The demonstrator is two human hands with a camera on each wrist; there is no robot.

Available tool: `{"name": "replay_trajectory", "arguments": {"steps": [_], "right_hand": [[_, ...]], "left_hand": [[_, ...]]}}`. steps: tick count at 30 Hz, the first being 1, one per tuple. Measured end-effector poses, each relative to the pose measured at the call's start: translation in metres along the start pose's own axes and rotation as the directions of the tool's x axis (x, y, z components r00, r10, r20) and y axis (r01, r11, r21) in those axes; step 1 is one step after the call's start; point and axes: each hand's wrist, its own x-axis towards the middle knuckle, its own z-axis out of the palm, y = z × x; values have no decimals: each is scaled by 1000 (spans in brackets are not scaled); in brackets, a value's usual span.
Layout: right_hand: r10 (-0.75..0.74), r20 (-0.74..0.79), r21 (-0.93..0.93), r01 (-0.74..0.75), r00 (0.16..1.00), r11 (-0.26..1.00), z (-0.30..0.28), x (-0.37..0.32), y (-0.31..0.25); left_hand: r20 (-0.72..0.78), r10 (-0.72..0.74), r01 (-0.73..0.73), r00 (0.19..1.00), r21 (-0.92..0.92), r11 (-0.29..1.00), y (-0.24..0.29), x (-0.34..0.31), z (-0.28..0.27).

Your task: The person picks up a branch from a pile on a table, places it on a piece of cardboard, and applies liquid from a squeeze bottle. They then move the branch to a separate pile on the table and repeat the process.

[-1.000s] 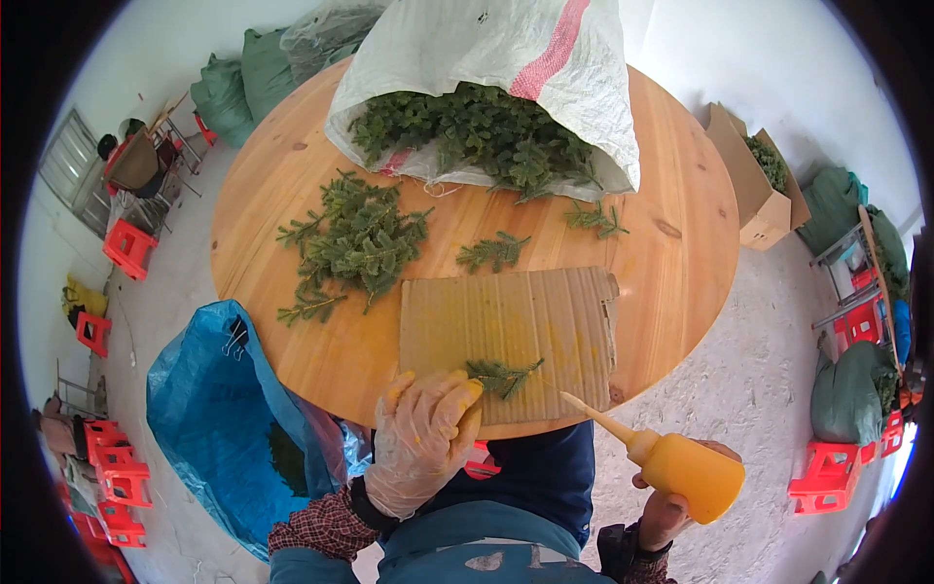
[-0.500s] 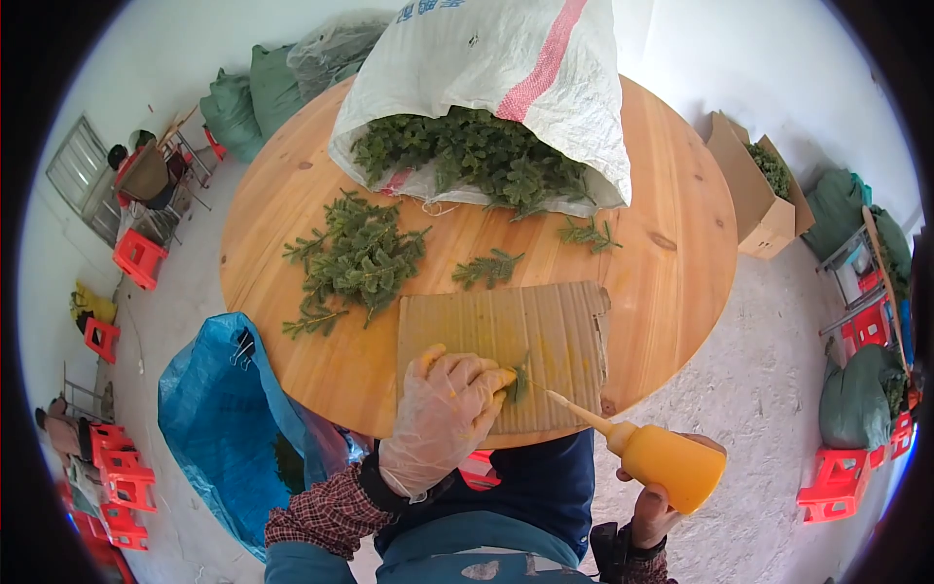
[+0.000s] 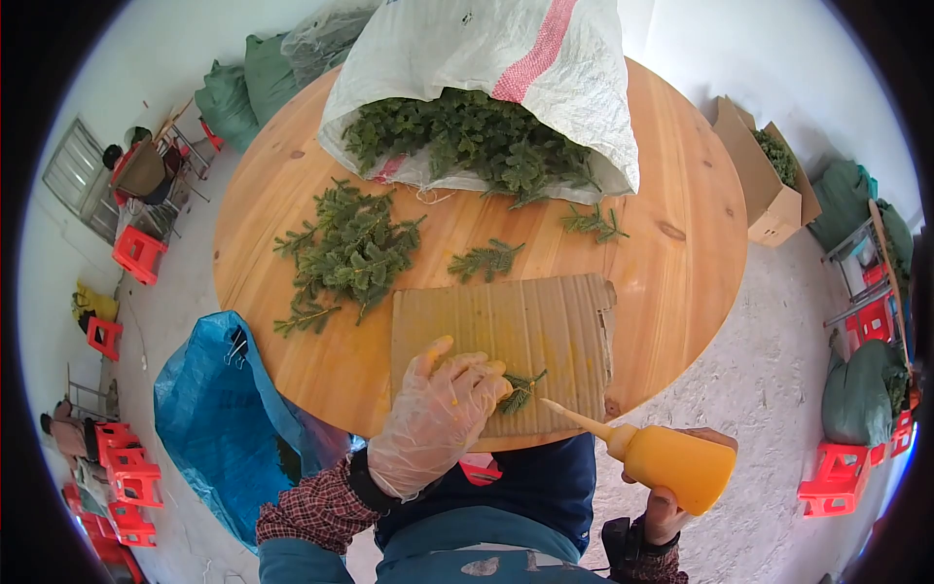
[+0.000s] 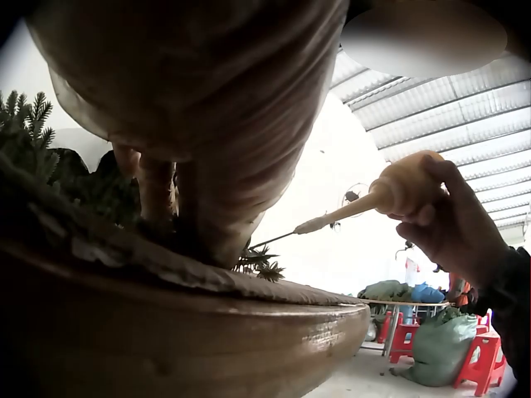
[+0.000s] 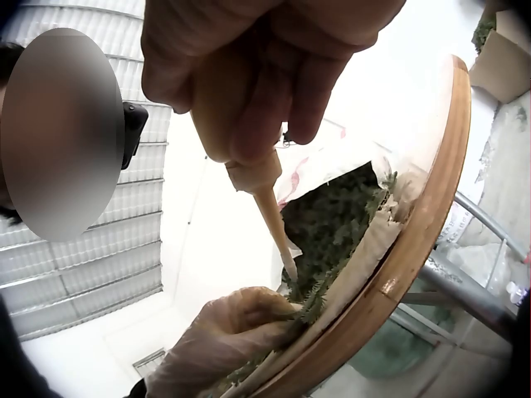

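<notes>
Head view, lower centre: left hand [image 3: 435, 419] pinches sprig [image 3: 522, 391] near cardboard [image 3: 486, 321]'s lower edge. Lower right: right hand [image 3: 667, 514] grips yellow bottle [image 3: 678, 469]. Needle [image 4: 272, 241] distinct only in left wrist view.

Three single sprigs [image 3: 486, 260], one pile [image 3: 355, 248]
One sack [image 3: 423, 68], one cardboard sheet [image 3: 569, 326], one bottle [image 3: 681, 470], one blue bag [image 3: 209, 389], one box [image 3: 778, 211].
</notes>
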Motion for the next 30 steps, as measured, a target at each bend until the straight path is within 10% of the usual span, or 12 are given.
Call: {"name": "replay_trajectory", "arguments": {"steps": [5,21,30], "right_hand": [[150,-122,88,-139,981,986,9,4,-13],[-21,-52,-177,12,998,984,-8,-4,6],[107,-213,167,-72,971,983,-7,-8,7]], "left_hand": [[1,-22,22,1000,3,1000,1,-1,2],[-36,-20,20,999,-8,1000,2,-3,5],[-224,-91,145,970,239,960,-38,-1,-57]]}}
